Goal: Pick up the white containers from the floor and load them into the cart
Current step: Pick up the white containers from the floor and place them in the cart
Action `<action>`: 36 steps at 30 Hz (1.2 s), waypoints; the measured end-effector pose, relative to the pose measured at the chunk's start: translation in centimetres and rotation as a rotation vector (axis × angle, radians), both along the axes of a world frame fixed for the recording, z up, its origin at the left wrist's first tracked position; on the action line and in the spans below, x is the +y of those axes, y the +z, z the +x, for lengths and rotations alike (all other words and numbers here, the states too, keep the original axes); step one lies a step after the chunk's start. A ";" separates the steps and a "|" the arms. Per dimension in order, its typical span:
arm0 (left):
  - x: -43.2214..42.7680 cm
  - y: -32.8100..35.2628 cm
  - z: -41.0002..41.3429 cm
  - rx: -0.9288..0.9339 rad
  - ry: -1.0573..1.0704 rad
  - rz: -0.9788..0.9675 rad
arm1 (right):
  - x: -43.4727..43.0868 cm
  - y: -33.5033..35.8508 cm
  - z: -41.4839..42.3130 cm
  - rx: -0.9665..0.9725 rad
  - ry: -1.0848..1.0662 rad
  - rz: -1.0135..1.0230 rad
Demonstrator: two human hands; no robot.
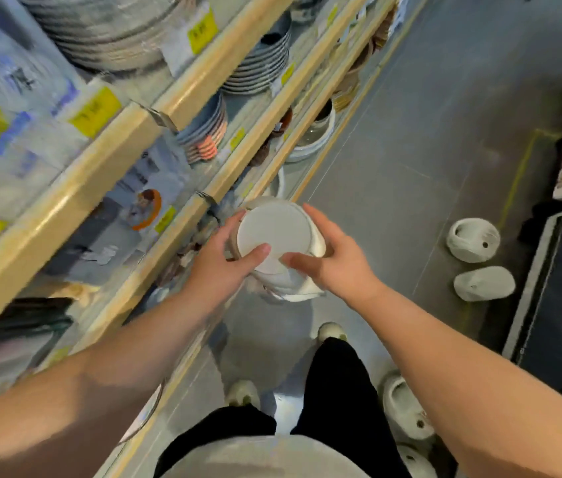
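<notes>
Head view: my left hand [221, 260] and right hand [336, 263] have their fingers [312, 212] curled round a stack of white containers [274, 236], held above the floor [410, 150]. This is the carry step. More white pieces [473, 239], possibly containers, lie to the right. Next I need to find the cart, which is out of sight here.

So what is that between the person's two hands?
A white container, its round flat face toward the camera. The left hand and right hand hold it from either side, as the head view shows.
</notes>
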State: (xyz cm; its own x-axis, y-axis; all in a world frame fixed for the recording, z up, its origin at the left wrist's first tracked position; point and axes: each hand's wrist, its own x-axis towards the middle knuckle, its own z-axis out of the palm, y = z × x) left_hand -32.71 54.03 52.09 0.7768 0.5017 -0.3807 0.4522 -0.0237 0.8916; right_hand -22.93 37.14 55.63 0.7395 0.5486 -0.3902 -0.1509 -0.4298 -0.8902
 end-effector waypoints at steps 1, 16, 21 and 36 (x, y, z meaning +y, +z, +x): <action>0.0 0.9 -1.1 -0.004 0.026 0.013 | 0.1 0.8 -0.6 -0.010 0.027 0.011; -9.0 7.7 -11.7 -0.151 0.871 0.037 | 3.9 8.0 -2.3 -0.151 0.856 0.091; -12.7 9.2 -18.6 -0.211 1.152 0.058 | 5.4 9.8 -9.3 -0.224 1.118 0.101; -23.1 12.0 -50.5 0.054 1.672 0.300 | 4.2 10.7 -44.2 -0.102 1.610 0.267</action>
